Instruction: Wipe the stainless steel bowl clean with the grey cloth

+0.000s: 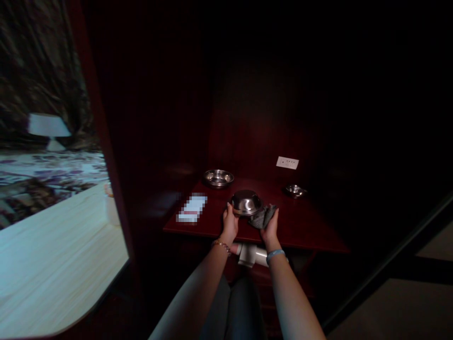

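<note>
Looks like mid-wipe: left hand pinches the inverted steel bowl by its rim above the bench, right hand grips gray cloth alongside; next move needs steady left grip.

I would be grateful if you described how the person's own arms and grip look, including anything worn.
Both forearms show no sleeves, and the left grip and right grip are ungloved. The left wrist wears a multicoloured beaded bracelet; the right, a rounded, pale blue band. Any rings are too small to tell.
</note>
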Tool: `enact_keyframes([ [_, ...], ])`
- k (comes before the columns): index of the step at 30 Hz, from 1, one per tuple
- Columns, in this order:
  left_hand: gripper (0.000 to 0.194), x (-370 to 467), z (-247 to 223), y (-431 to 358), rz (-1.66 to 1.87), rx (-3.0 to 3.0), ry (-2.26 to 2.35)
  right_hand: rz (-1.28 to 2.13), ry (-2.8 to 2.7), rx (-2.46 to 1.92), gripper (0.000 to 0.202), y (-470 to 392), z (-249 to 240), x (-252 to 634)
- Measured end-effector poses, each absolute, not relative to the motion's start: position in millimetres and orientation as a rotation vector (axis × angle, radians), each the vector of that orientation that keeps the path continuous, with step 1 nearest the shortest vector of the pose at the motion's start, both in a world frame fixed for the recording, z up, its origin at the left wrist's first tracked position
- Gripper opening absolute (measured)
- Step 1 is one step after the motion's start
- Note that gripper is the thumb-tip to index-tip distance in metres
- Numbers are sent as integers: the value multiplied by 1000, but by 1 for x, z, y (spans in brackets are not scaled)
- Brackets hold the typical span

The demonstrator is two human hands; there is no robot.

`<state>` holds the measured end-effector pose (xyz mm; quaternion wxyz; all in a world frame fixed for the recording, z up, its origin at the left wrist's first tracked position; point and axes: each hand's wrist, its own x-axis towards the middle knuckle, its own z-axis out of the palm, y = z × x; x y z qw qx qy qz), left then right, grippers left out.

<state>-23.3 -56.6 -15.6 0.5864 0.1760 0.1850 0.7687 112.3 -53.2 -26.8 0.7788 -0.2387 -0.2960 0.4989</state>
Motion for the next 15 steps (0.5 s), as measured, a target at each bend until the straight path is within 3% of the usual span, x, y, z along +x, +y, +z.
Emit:
enact_keyframes([
  [9, 41, -21, -13, -58, 1790, 520, 444, 1230, -473, -379, 18, -51, -24, 122],
  [15, 43, -16, -13, -58, 1755, 639, 533, 1196, -386, -382, 22, -47, -24, 122],
])
